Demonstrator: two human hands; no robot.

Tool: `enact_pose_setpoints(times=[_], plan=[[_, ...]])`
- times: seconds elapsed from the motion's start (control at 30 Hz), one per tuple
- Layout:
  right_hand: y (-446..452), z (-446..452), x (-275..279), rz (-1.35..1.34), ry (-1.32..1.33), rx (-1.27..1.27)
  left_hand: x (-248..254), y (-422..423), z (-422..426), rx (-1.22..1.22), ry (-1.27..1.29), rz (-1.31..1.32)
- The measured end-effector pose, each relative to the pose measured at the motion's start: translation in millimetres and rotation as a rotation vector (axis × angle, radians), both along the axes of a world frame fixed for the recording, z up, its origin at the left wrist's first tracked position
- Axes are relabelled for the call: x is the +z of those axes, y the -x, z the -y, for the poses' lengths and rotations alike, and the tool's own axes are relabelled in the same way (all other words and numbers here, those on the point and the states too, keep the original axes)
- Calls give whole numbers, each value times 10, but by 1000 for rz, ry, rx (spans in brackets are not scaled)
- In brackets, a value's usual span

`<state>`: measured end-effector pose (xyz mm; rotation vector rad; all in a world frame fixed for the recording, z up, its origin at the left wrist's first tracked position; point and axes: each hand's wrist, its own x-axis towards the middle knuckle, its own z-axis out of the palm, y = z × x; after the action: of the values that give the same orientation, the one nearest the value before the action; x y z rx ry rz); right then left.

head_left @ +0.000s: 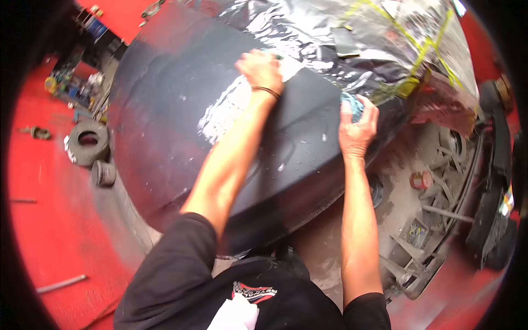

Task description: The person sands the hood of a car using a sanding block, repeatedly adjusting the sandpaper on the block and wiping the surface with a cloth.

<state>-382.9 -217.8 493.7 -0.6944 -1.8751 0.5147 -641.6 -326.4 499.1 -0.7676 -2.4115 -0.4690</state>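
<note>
A dark grey car panel (181,82), wet and glossy in places, spreads out in front of me. On its upper middle my left hand (261,69) presses down, slightly blurred, with the fingers curled. A small greenish edge (273,53) shows at its fingertips; most of what it holds is hidden. Near the panel's right edge my right hand (358,127) grips a crumpled light-blue cloth (353,105) between thumb and fingers. Shiny plastic film (302,27) covers the area beyond the panel, and a small grey flat piece (345,42) lies on it.
Yellow tape (422,55) runs over the film at the right. A tire (88,143) and a can (103,173) stand on the floor to the left, near cluttered supplies (77,82). Loose car parts (418,247) and a reddish can (421,180) lie to the right.
</note>
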Motion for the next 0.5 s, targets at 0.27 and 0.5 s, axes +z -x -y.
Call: enact_pose_setpoints(times=[0.27, 0.5], plan=[[5, 14, -19, 48, -63, 15, 73, -664, 782, -461, -211, 98], [-2, -25, -40, 97, -89, 6, -58, -846, 1715, -377, -326, 118]])
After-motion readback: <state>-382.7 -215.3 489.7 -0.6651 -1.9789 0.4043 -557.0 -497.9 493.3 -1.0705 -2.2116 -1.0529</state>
